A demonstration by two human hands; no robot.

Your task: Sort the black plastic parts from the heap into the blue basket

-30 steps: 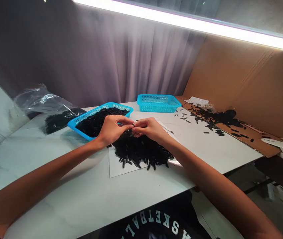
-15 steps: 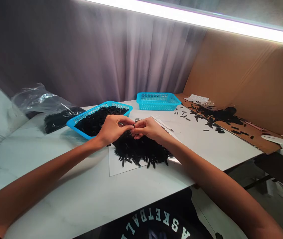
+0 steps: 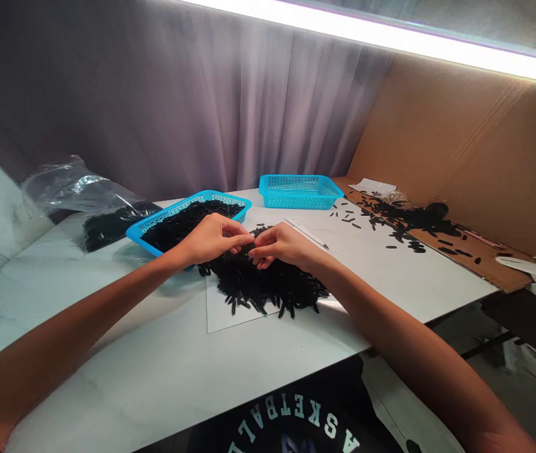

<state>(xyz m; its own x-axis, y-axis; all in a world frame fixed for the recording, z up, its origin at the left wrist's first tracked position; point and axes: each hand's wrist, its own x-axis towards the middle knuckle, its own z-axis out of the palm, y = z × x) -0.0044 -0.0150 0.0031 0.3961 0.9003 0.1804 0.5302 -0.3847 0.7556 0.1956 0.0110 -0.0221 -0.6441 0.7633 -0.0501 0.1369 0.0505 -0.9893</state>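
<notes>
A heap of small dark oblong pieces (image 3: pixel 272 286) lies on a white sheet (image 3: pixel 216 318) at the middle of the table. Above its back part, my left hand (image 3: pixel 216 238) and my right hand (image 3: pixel 280 244) meet fingertip to fingertip, each with thumb and fingers pinched together. Whatever lies between the fingertips is dark and too small to make out against the heap. Just behind my left hand stands a blue basket (image 3: pixel 155 221) filled with similar dark pieces.
A second blue basket (image 3: pixel 299 202) stands at the back. Scattered dark pieces (image 3: pixel 409 217) lie on cardboard and table at the right, near a crumpled paper (image 3: pixel 374 187). A clear plastic bag (image 3: pixel 83 185) with dark contents sits at the back left.
My left hand has shifted slightly left and up, and its fingers have changed their pose. The small dark piece seen between the fingertips before no longer shows distinctly.
</notes>
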